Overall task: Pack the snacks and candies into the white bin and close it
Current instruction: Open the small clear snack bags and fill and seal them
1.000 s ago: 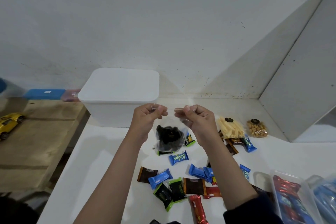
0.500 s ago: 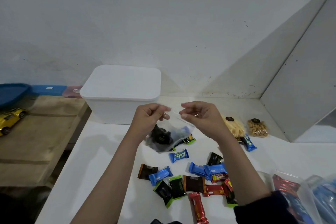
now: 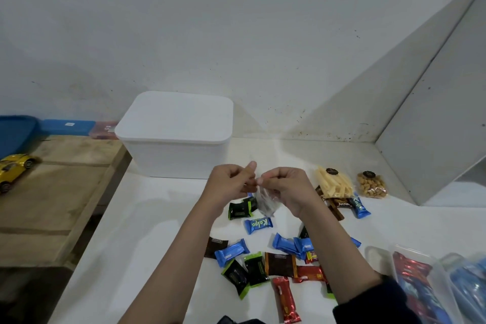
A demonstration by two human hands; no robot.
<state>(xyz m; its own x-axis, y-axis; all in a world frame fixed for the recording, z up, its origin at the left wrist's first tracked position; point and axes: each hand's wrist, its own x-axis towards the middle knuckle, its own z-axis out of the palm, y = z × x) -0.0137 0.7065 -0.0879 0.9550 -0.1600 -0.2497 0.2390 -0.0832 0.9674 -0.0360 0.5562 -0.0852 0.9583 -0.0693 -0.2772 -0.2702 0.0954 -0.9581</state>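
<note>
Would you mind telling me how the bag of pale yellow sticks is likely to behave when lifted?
The clear bag of pale yellow sticks probably lifts lightly, being small. Its thin film may feel slippery and crinkle. The sticks look brittle, so squeezing could snap them.

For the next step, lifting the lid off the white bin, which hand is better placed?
Probably the left hand: it is nearer the white bin, whose lid is on. The right hand could keep the clear bag.

"Kalpa" was legible in white on the blue candy wrapper [image 3: 258,224] lying just near of the hands. A second blue wrapper [image 3: 359,207], right, near the snack bags, showed "Kal…", partly readable. Other wrapper print was too small to read.
</note>
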